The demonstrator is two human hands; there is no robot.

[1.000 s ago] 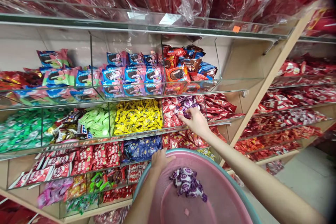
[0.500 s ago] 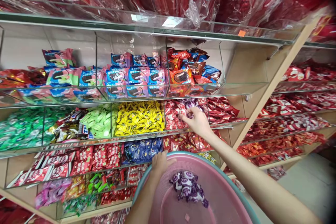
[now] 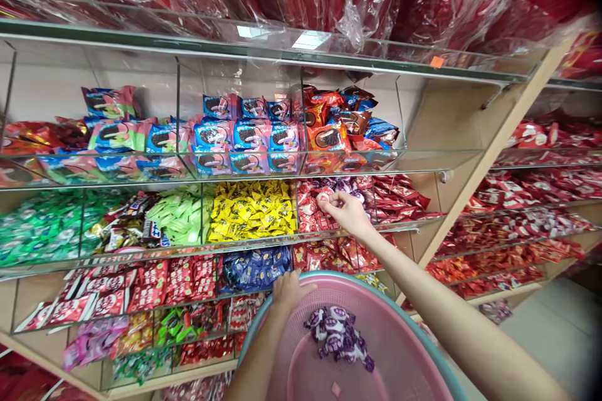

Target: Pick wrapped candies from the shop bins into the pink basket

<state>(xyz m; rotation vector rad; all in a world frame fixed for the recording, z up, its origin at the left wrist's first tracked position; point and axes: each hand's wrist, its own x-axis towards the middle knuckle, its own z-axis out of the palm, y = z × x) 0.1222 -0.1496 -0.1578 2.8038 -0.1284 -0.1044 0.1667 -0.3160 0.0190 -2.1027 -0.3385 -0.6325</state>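
Note:
My left hand (image 3: pixel 286 293) is closed over the near-left rim of a pink plastic strainer basket (image 3: pixel 399 338), which sits inside a teal basin (image 3: pixel 435 348). Its thumb lies inside the rim. Purple-and-white wrapped candies (image 3: pixel 336 335) lie in a small heap on the basket's bottom. My right hand (image 3: pixel 347 213) reaches into a shelf compartment of red-and-white wrapped candies (image 3: pixel 308 203). Its thumb and forefinger are pinched together on one of these candies at the top of the pile. More purple-wrapped candies (image 3: pixel 348 185) lie just behind that hand.
Glass dividers split the shelf into compartments. Yellow-wrapped candies (image 3: pixel 251 210) lie left of my right hand, red packets (image 3: pixel 399 197) to its right. Boxed-in cookie packs (image 3: pixel 247 135) fill the shelf above. A glass shelf edge (image 3: pixel 263 244) and a wooden upright (image 3: pixel 493 150) border the reach.
My right hand's fingertips have shifted slightly and now meet a red-and-white candy. The view has moved a little. My left hand keeps its hold on the rim.

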